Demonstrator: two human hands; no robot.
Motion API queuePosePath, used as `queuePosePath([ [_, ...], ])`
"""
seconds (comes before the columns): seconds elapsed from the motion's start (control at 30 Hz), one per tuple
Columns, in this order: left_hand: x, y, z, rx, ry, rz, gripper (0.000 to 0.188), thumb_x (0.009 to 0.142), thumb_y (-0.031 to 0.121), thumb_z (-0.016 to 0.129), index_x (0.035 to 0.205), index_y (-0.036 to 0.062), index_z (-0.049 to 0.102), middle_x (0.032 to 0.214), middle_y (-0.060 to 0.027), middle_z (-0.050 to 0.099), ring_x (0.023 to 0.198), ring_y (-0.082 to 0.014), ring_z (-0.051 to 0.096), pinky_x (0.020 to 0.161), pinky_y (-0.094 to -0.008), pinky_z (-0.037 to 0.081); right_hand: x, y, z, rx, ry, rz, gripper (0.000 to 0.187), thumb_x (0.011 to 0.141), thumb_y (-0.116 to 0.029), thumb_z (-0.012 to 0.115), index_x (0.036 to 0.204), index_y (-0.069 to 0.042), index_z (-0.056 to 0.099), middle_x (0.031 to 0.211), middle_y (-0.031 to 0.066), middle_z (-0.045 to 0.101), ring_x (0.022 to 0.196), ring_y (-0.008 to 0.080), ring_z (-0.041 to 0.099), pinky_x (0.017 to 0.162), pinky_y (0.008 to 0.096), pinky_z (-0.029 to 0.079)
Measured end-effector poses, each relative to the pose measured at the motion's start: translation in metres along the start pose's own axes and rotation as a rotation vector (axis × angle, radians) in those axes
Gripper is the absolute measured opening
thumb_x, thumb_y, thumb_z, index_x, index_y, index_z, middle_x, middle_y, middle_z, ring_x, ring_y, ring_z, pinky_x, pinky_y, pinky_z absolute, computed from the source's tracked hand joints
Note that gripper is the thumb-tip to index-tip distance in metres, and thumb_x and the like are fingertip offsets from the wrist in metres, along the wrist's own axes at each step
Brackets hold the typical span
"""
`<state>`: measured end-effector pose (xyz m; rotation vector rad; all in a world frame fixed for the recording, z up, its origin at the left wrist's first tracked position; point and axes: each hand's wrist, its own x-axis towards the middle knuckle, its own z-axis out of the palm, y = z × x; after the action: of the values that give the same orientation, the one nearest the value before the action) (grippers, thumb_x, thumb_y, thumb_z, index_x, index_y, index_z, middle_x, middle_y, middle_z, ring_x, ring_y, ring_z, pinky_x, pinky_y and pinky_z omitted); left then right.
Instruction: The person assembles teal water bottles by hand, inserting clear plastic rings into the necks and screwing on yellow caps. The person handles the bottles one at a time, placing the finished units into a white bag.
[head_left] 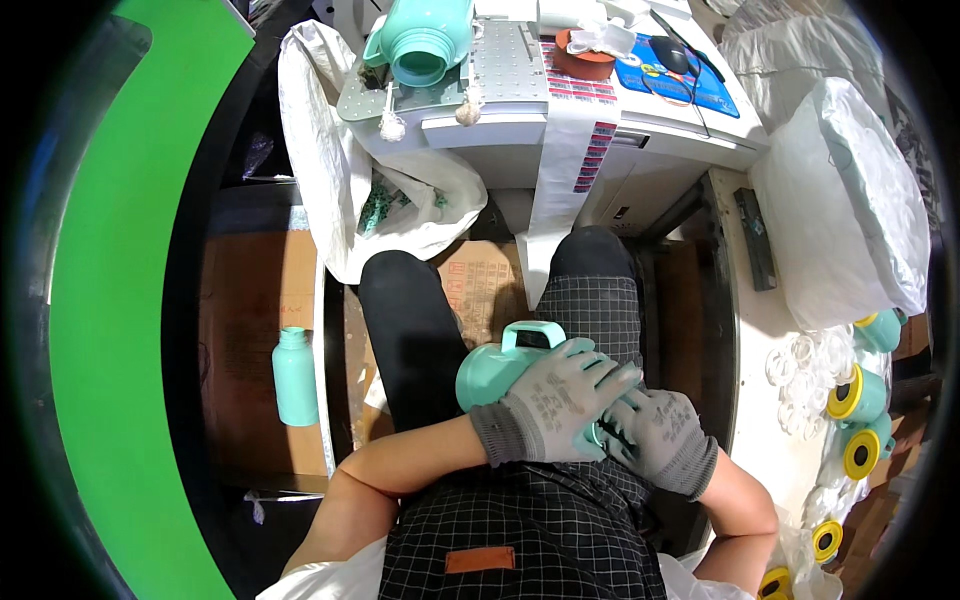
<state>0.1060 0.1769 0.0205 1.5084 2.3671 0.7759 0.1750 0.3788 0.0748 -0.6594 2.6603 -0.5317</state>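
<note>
A mint-green plastic jug [486, 377] with a loop handle lies on its side in my lap. My left hand [560, 405], in a grey knit work glove, is wrapped over its body and holds it. Close by, my right hand [662, 436], gloved the same way, is curled at the jug's mouth end, against the left fingers. Something dark shows among the right fingertips, too hidden to name. Part of the jug's rim peeks out between the two gloves; the rest of that end is covered.
Ahead stands a white table [480, 132] bearing another mint jug [415, 45], an orange tape roll [584, 62] and a label strip [566, 140]. A white sack [325, 200] with green scraps hangs left, above a mint bottle [294, 380]. Yellow-ringed jugs [846, 392] and clear rings [800, 372] lie right.
</note>
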Motion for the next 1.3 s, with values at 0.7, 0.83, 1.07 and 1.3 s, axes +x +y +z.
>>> queuePosePath([
  [0.7,0.005,0.003,0.002,-0.010,-0.010,0.051,0.090,0.074,0.054,0.084,0.143,0.0053,0.053,0.130,-0.0156,0.063,0.125,-0.0320,0.061,0.116,-0.0503,0.041,0.001,0.005,-0.004,-0.264,-0.083,-0.157,0.019,0.087,-0.027,0.074,0.095,-0.010,0.072,0.078,0.0083,0.067,0.067,0.0253,0.069,0.059,0.0376,0.053],
  [0.83,0.001,-0.002,-0.007,-0.107,0.151,0.050,0.080,0.072,0.047,0.088,0.134,0.0069,0.057,0.118,-0.0142,0.067,0.113,-0.0308,0.067,0.101,-0.0460,0.052,-0.006,0.016,0.018,-0.121,0.281,-0.206,0.018,0.077,-0.024,0.077,0.091,-0.014,0.074,0.074,0.0054,0.064,0.066,0.0252,0.067,0.060,0.0383,0.051],
  [1.07,-0.033,-0.018,-0.036,-0.275,0.291,0.007,0.070,0.070,0.047,0.091,0.122,0.0087,0.065,0.113,-0.0125,0.069,0.102,-0.0326,0.071,0.094,-0.0475,0.057,0.005,0.032,0.034,0.639,1.580,0.086,0.025,0.105,-0.018,0.048,0.112,0.000,0.063,0.106,0.0122,0.064,0.092,0.0204,0.063,0.079,0.0314,0.051],
  [1.3,-0.043,-0.002,-0.028,-0.116,0.357,-0.002,0.075,0.070,0.050,0.088,0.127,0.0075,0.065,0.119,-0.0152,0.070,0.111,-0.0325,0.070,0.105,-0.0526,0.052,0.181,-0.008,0.009,0.824,0.839,-0.028,0.087,0.088,-0.008,0.078,0.161,0.000,0.031,0.150,0.0209,0.048,0.117,0.0250,0.064,0.093,0.0374,0.057],
])
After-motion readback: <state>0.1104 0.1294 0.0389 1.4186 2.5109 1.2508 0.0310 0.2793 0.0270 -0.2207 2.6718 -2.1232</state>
